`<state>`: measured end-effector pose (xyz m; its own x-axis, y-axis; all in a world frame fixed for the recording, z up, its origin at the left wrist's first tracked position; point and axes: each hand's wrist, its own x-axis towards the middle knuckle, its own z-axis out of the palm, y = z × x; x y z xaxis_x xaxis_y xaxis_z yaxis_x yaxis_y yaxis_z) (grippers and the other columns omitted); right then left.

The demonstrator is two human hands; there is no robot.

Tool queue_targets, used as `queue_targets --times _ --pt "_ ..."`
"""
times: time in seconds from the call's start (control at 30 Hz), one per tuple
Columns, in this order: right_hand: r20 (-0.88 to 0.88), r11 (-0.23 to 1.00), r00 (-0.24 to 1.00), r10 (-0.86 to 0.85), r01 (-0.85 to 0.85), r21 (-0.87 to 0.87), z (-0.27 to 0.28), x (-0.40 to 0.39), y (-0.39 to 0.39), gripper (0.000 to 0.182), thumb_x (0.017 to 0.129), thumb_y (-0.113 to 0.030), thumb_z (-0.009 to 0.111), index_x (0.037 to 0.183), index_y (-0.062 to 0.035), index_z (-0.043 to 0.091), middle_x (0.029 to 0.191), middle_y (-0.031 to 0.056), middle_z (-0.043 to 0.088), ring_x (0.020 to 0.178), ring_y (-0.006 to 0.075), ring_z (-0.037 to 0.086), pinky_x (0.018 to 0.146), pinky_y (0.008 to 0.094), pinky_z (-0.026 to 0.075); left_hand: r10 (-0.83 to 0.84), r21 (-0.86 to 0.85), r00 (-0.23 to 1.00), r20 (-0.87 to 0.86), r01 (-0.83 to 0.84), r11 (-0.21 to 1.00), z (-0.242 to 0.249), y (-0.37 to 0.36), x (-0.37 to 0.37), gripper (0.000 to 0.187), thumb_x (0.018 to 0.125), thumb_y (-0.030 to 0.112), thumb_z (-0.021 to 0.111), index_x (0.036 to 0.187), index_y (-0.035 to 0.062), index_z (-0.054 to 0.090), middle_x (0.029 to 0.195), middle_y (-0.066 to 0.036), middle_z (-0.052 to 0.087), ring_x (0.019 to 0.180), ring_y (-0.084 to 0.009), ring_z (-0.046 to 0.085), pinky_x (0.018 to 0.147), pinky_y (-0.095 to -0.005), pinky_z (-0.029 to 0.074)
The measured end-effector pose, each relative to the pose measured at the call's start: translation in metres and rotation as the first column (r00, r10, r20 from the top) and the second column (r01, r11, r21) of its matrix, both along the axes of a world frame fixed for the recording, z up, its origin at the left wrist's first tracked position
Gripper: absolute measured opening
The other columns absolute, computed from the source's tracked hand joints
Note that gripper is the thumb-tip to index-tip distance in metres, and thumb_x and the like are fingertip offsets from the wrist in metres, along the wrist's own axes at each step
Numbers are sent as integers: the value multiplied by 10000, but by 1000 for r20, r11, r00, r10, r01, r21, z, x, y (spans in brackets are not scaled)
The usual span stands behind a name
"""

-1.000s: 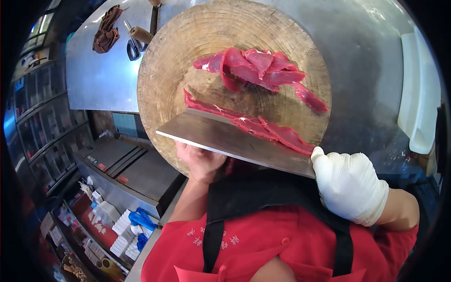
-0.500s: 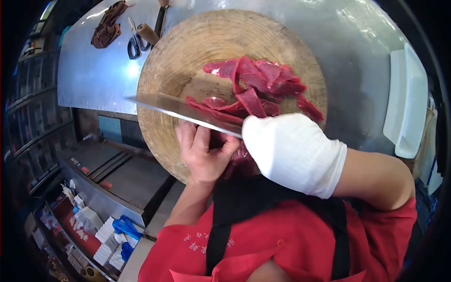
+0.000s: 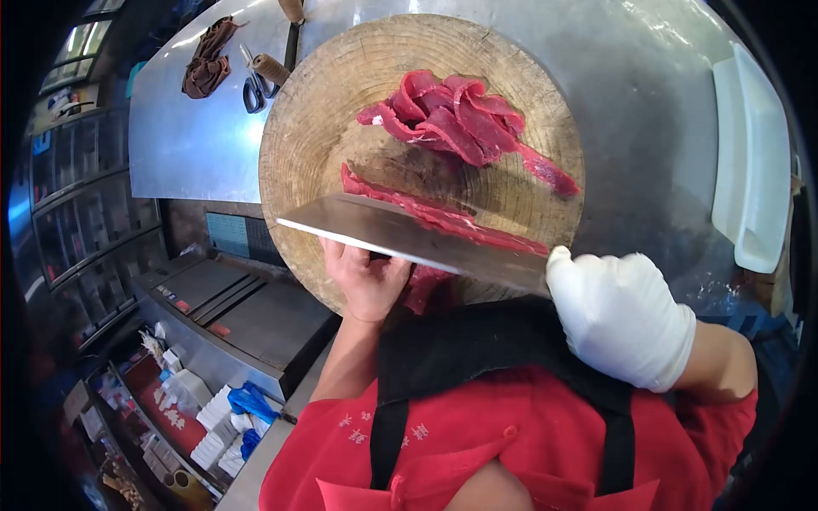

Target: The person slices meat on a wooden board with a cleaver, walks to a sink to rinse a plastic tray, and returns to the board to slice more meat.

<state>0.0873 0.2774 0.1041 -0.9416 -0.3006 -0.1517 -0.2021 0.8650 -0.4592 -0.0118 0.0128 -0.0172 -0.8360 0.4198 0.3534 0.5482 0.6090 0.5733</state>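
Note:
My right hand, in a white glove, is closed round the hidden handle of a broad cleaver. The blade stretches leftward across the near part of a round wooden chopping block. My bare left hand is at the block's near side, its curled fingers partly hidden behind the blade and pressed on a piece of red meat. Along the blade's far side lies a long strip of meat. Farther back on the block sits a pile of meat slices.
A white plastic tray stands at the right on the metal table. Scissors, a roll of twine and a brown cloth lie at the back left. Below left is a dark-topped counter.
My right hand has moved right and nearer to me with the cleaver. A long strip now lies beside the blade, apart from the pile, which sits farther back. My left hand stays on the meat.

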Motion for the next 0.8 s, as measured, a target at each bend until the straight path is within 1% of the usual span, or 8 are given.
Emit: queue_targets --times 0.1,0.33,0.43,0.53,0.6,0.67,0.73,0.8 --pt "69 971 996 60 -74 225 2 13 4 411 661 -73 634 1054 47 619 618 50 503 502 201 513 463 346 358 -24 13 999 25 23 1000 1 -1 0 381 649 155 828 996 95 683 1025 -117 653 988 -382 582 912 -490 430" --pt "109 961 991 84 -110 254 -1 6 3 365 676 -64 632 1025 43 619 621 53 501 506 205 513 463 349 352 8 -14 983 183 -6 1000 -1 -11 2 378 655 216 839 986 106 693 1046 -114 665 1004 -372 595 893 -472 452" --pt "173 953 972 157 -195 234 1 -12 2 353 708 -53 620 1044 53 611 622 64 515 507 219 527 454 357 374 -104 37 994 -12 105 994 -1 -3 -4 398 673 260 838 1014 108 701 1054 -86 668 972 -347 610 878 -436 464" --pt "227 972 961 155 -190 139 3 -44 -8 252 739 -53 611 972 42 597 623 94 533 505 249 558 456 380 432 -84 39 994 69 82 996 -5 -9 -3 426 672 282 847 1028 101 699 1045 -85 667 975 -345 610 880 -436 462" --pt "349 995 932 101 -86 -59 -5 -72 -24 151 765 -76 603 875 16 555 628 133 559 512 285 590 475 399 482 -37 25 999 -10 37 999 -6 3 -7 478 668 304 858 1051 72 691 1074 -118 651 995 -357 602 890 -447 457" --pt "258 978 960 107 -54 -202 -16 -98 -49 121 787 -93 585 814 -5 507 635 156 576 527 304 612 481 404 491 29 7 996 -81 -28 1000 4 13 -11 519 656 297 863 1073 48 682 1111 -151 630 1000 -360 598 895 -450 452" --pt "308 988 941 140 -114 -99 -18 -98 -57 129 805 -99 566 828 12 506 641 166 589 555 315 635 480 409 495 56 -13 997 -52 -56 998 6 15 -8 474 657 225 850 1054 33 675 1103 -168 616 969 -369 596 865 -455 452" --pt "144 986 985 92 -70 -152 -23 -84 -56 124 808 -94 560 838 16 513 655 166 592 556 319 635 478 415 497 -2 47 997 -79 5 999 3 11 -9 413 652 167 838 1003 29 669 1073 -163 612 950 -361 589 847 -450 455"
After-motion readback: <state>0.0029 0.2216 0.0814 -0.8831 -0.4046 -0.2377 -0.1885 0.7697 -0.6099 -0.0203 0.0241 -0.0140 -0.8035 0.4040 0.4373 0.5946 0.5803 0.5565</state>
